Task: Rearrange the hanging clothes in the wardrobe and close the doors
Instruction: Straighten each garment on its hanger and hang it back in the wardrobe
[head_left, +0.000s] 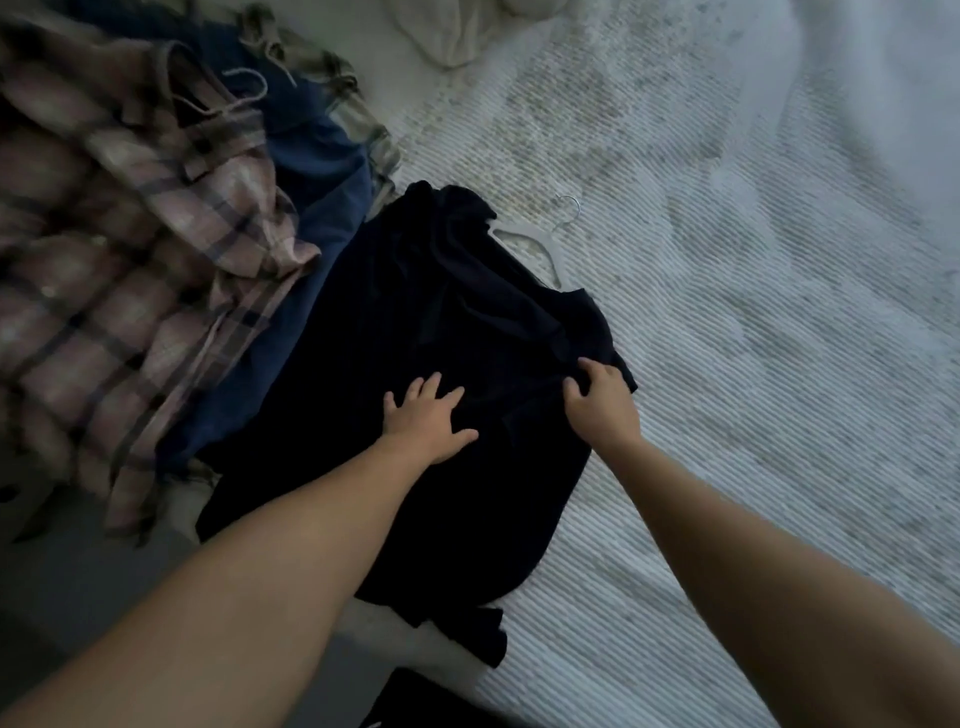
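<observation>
Dark shirt (441, 364): it lies spread on the bed (753, 364), near the bed's left edge, its lower hem hanging a little over that edge.
Hanger (540, 244): a pale wire one, half under the shirt's upper part; the hook lies free on the bed cover, just beside the cloth.
Left hand (428, 421): flat on the middle of the shirt, fingers straight and spread, pressing the cloth down; it grasps nothing.
Right hand (602, 405): its grip is closed on the shirt's right edge, fingers curled and pinching a fold, near what looks like a sleeve.
Step in hand: I judge the person is straightening the shirt so it can go on the hanger; the wardrobe is not in view.
How to do it well: keep the left palm steady as an anchor and pull the pinched edge outward, gently, so the cloth goes smooth and does not slide off the hanger.
Edges: the bed's left edge is close under the shirt; a strong pull toward the body could drag it to the floor.
Open room: to the right the bed cover is wide and free, good for spreading.
Other clothes: a blue garment (311, 171) touches the shirt's left side, with a plaid shirt (130, 234) on top of it; better not to push that way.
</observation>
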